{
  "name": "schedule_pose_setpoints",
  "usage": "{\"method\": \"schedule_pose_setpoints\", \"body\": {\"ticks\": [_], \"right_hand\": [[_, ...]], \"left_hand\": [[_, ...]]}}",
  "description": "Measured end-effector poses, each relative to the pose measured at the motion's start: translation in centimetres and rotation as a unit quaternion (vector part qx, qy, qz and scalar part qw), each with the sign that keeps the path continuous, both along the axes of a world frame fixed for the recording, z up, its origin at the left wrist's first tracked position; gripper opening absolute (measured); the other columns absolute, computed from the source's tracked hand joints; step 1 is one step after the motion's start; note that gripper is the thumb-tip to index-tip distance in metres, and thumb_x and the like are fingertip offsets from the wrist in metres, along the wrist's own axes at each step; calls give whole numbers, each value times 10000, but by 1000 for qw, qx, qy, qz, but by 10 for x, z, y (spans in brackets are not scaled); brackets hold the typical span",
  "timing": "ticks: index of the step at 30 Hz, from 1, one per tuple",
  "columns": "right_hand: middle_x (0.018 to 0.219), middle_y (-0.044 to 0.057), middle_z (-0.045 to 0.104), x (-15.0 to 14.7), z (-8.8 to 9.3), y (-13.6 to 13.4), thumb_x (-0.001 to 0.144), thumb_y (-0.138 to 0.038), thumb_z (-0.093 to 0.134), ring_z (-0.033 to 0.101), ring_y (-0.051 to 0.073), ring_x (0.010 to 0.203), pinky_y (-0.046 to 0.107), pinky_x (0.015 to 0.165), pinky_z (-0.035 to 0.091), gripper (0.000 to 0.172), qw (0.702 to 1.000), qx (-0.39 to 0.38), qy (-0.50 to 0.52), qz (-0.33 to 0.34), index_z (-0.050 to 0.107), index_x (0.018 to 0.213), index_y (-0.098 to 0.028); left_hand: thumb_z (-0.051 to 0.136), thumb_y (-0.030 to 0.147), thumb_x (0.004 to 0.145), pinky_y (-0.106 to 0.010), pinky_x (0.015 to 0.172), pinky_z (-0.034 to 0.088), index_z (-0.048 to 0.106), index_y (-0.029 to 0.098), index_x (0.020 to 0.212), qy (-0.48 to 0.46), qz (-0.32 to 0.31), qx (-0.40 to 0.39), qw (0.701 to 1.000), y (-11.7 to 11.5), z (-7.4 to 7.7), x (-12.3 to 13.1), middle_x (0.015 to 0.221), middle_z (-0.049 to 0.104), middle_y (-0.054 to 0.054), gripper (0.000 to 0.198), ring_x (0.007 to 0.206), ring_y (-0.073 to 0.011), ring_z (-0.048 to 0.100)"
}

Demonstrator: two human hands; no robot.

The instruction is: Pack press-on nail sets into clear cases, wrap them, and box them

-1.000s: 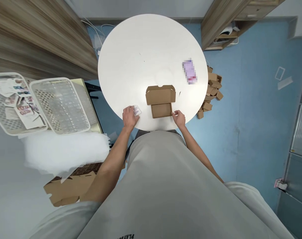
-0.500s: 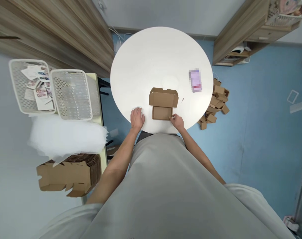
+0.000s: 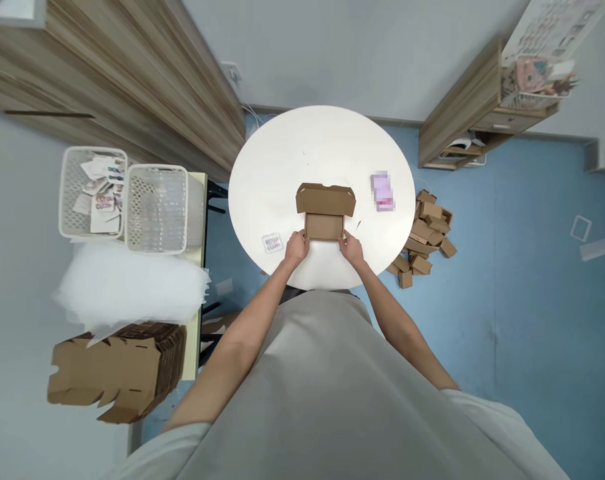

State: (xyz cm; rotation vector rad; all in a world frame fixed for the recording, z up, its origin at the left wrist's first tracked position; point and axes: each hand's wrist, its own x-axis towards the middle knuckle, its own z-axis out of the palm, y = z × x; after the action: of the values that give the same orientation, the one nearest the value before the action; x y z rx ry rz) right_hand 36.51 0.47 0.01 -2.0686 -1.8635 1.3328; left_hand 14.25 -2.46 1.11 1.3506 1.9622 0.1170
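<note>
The open cardboard box [image 3: 324, 227] lay at the center of the frame, on the near part of the round white table [image 3: 262, 173], directly between the two hands. Its lid stood raised on the far side; its inner floor was exposed.

The left hand [image 3: 297, 248] grasped the box at its near left corner, and the right hand [image 3: 351, 248] grasped the near right corner, fingers bent against the side walls. Both forearms extended from the lower frame and converged toward the box.

A small clear packet [image 3: 272, 243] lay flat just beside the left hand. A blurred purple object [image 3: 382, 192] was positioned to the right of the lid.

At the left of the frame, one white basket [image 3: 62, 193] contained printed cards [image 3: 101, 200]; the adjoining basket [image 3: 185, 213] contained stacked clear plastic pieces [image 3: 157, 203]. At the upper right, a cabinet-top basket [image 3: 513, 98] held mixed items, including a pink one.
</note>
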Motion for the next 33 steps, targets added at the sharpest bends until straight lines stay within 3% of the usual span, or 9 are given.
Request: {"method": "schedule_pose_setpoints", "body": {"ticks": [4,7,10,14,17,19,24,28,33], "right_hand": [[999,91,851,-11,9,63,1087,-306,576,816,299,1083,392,1068,574,360,997,-7,18,-69,727,1399,-209],[1095,120,853,-17,16,97,1068,-325,605,835,288,1028,411,1079,586,344,991,-24,38,-127,747,1352,-194],[1129,117,843,-18,18,110,1036,-317,645,848,264,917,394,1012,625,341,987,-42,60,-144,749,1332,-184],[1232,111,815,-14,16,98,1018,-259,646,839,200,801,329,918,658,401,979,-74,108,-159,712,1400,-156],[1332,130,791,-12,13,77,1017,-252,652,832,173,825,305,899,665,417,972,-82,148,-161,692,1421,-158],[1297,121,806,-12,11,60,1013,-253,658,826,167,839,307,907,664,347,970,-89,171,-150,724,1342,-164],[1171,81,834,-24,1,21,986,-273,664,805,155,829,343,954,654,216,965,-108,222,-94,760,1158,-184],[1145,95,839,-50,-2,0,963,-303,665,806,184,862,396,984,647,244,960,-122,250,-40,760,1151,-179],[1176,98,839,-98,14,-19,971,-350,665,818,218,925,438,1023,640,282,959,-116,256,38,764,1187,-198]], "left_hand": [[581,196,997,-458,1112,547,647,190,1363,3,15,20,1000,61,17,-1,1372,720,-204,372,1298,-360,705],[625,174,948,-465,1142,533,636,175,1402,-33,33,-1,999,93,26,0,1433,724,-217,454,1366,-376,687],[677,162,883,-455,1100,565,624,160,1476,-77,49,-40,995,103,27,3,1416,756,-218,595,1334,-386,722],[711,178,843,-441,1145,562,583,139,1573,-113,64,-48,990,90,20,5,1496,728,-220,742,1411,-389,691],[687,219,894,-442,1242,502,544,128,1620,-129,91,-29,987,64,14,-2,1650,611,-221,746,1489,-367,639],[636,235,944,-437,1238,509,542,139,1621,-149,115,1,982,36,11,-14,1671,596,-201,691,1413,-326,698],[597,258,964,-417,1102,591,733,167,1339,-178,229,79,954,-57,11,-63,1325,823,-156,410,1119,-271,804],[633,338,946,-417,1010,612,792,204,1050,-88,331,95,935,-127,22,-106,1128,859,-138,233,1085,-318,798],[704,435,926,-439,1081,581,726,239,887,16,433,136,891,-184,32,-165,1112,845,-130,201,1117,-326,769]]}}
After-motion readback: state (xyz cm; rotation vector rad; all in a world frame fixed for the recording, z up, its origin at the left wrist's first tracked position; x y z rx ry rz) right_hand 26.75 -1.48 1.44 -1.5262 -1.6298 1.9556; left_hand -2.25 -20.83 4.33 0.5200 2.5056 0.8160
